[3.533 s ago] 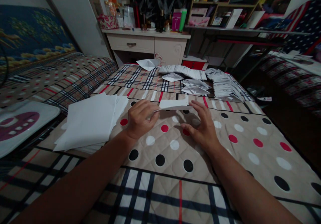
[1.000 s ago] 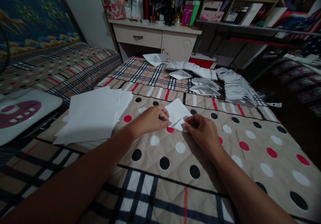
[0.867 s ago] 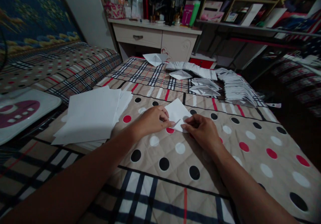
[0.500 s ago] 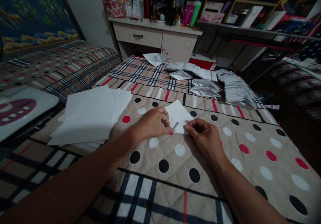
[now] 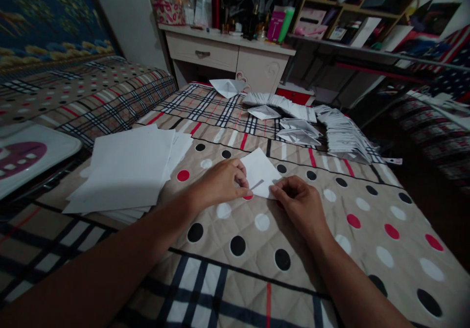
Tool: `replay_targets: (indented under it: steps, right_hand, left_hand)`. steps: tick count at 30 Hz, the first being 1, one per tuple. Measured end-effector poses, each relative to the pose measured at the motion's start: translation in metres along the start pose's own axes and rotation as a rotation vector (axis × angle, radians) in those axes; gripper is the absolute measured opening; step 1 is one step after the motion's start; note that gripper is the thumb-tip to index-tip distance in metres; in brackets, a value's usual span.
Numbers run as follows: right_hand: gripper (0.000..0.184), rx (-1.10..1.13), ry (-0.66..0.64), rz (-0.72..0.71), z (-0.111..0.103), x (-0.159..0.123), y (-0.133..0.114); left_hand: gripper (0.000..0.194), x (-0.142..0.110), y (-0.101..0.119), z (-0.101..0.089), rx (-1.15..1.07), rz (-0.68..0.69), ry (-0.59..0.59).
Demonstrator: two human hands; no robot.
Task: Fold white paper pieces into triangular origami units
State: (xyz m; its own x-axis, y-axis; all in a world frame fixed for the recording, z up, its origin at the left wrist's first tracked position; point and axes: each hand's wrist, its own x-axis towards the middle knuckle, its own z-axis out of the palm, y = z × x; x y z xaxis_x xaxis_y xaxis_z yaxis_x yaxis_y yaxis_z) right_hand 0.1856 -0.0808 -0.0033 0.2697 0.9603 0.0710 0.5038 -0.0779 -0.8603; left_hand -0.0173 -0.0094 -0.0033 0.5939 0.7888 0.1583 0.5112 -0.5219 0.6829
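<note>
A small folded piece of white paper [image 5: 260, 169] lies over the dotted bedspread between my two hands. My left hand [image 5: 229, 180] pinches its lower left edge, thumb against curled fingers. At the lower right corner, my right hand [image 5: 298, 198] grips the paper between thumb and forefinger. A narrow dark shadow or gap shows near the paper's lower edge. Left of my hands is a stack of flat white sheets [image 5: 121, 166], its sheets slightly fanned out.
Folded paper pieces stand in a curved row [image 5: 345, 132] at the back right, with several loose folded ones [image 5: 299, 132] beside it. A white folding table [image 5: 40, 152] is at the left edge. Behind the bed stands a white dresser [image 5: 205, 51] holding bottles and boxes.
Both hands keep their hold on the paper, with only slight finger movement. The dark strip near the paper's lower edge looks longer. The camera view has shifted slightly.
</note>
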Motion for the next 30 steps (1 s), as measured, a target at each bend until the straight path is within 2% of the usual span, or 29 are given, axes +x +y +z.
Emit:
replay_targets:
  steps: [4, 14, 23, 30]
  right_hand:
    - [0.019, -0.057, 0.045, 0.018, 0.003, 0.003, 0.003]
    - [0.011, -0.161, 0.136, -0.132, 0.009, 0.007, 0.003]
    - [0.013, -0.221, 0.158, -0.105, 0.009, 0.005, -0.001]
    - [0.014, -0.277, 0.157, -0.151, 0.009, 0.006, -0.001]
  left_hand:
    - [0.004, 0.000, 0.000, 0.000, 0.021, 0.002, 0.004]
    - [0.006, 0.000, 0.003, 0.001, 0.073, -0.006, 0.022]
    - [0.005, 0.001, 0.006, 0.004, 0.111, -0.032, 0.034]
    - [0.009, 0.000, 0.012, 0.006, 0.140, -0.049, 0.062]
